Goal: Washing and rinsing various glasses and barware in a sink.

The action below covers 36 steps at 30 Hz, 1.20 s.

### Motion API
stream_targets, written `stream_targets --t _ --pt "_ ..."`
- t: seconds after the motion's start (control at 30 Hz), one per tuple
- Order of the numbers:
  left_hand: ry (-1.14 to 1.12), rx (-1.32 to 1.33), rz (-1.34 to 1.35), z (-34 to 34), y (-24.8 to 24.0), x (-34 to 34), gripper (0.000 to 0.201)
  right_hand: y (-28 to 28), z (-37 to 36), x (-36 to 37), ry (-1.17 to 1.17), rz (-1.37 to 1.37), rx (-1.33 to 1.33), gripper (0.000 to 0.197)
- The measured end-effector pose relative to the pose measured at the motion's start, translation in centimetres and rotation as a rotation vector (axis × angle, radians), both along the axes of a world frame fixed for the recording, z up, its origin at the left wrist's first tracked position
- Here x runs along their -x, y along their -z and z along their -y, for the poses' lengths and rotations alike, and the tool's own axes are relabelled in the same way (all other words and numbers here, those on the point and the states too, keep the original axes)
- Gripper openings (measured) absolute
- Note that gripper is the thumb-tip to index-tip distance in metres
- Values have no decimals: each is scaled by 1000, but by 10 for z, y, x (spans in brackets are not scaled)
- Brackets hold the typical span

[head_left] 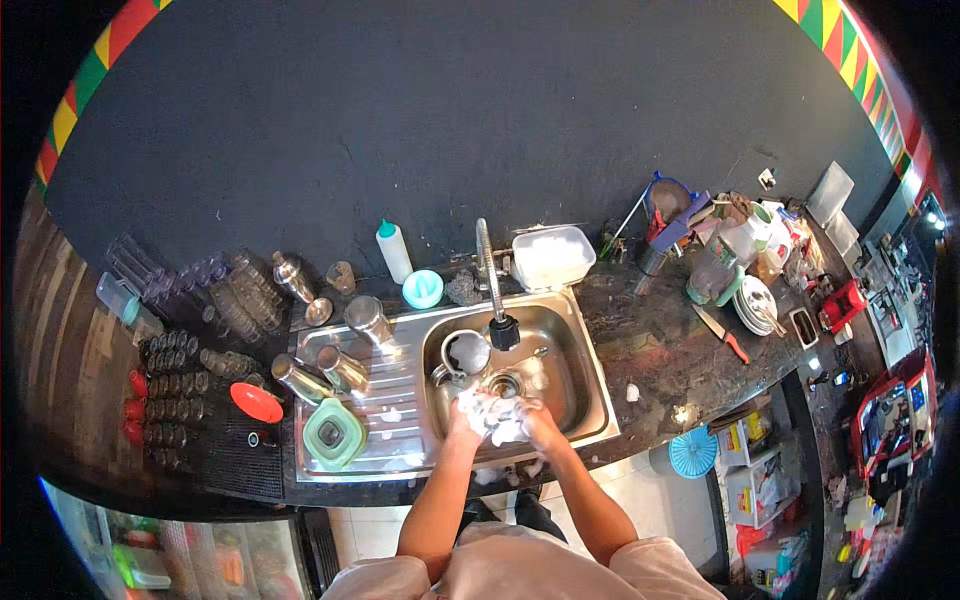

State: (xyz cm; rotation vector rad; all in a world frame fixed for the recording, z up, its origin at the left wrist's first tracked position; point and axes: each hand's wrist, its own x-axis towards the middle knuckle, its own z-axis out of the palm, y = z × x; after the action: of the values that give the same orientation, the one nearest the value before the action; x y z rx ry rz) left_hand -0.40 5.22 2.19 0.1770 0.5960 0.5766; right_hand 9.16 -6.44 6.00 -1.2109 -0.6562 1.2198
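Over the front part of the steel sink (592, 375), my two hands are close together and thick with white foam. My left hand (468, 412) is curled in the suds, just in front of a metal pitcher (449, 352) with foam in it. My right hand (537, 424) closes in from the other side. Whatever lies between the hands is hidden by foam. Behind them rises the tap (496, 290), its dark nozzle above the basin. The drain (506, 385) and a small spoon (541, 351) show in the basin.
Metal cups (345, 370) and a green lidded container (334, 434) stand on the drainboard at left. Glasses and a red dish (256, 402) are farther left. On the right counter lie a knife with an orange handle (737, 347) and stacked plates (752, 305); a white tub (553, 257) sits behind.
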Motion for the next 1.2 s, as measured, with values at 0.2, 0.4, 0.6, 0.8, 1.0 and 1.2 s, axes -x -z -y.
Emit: stream_targets --t 0.2,0.4,0.6,0.8,1.0,1.2 --pt "14 -48 -252 -5 8 -6 22 -26 12 23 -202 1315 270 55" --pt "83 94 -82 3 0 -5 19 -15 12 -11 -78 -36 285 40" --pt "48 -49 -325 0 31 -26 25 30 9 14 208 869 -116 30" --pt "317 -81 -166 -20 52 -25 13 26 12 6 37 -530 130 18" --pt "129 -59 -23 7 11 -29 9 24 11 1 -66 75 11 25" --pt "37 -58 -179 8 12 -39 13 40 3 -5 174 905 148 27"
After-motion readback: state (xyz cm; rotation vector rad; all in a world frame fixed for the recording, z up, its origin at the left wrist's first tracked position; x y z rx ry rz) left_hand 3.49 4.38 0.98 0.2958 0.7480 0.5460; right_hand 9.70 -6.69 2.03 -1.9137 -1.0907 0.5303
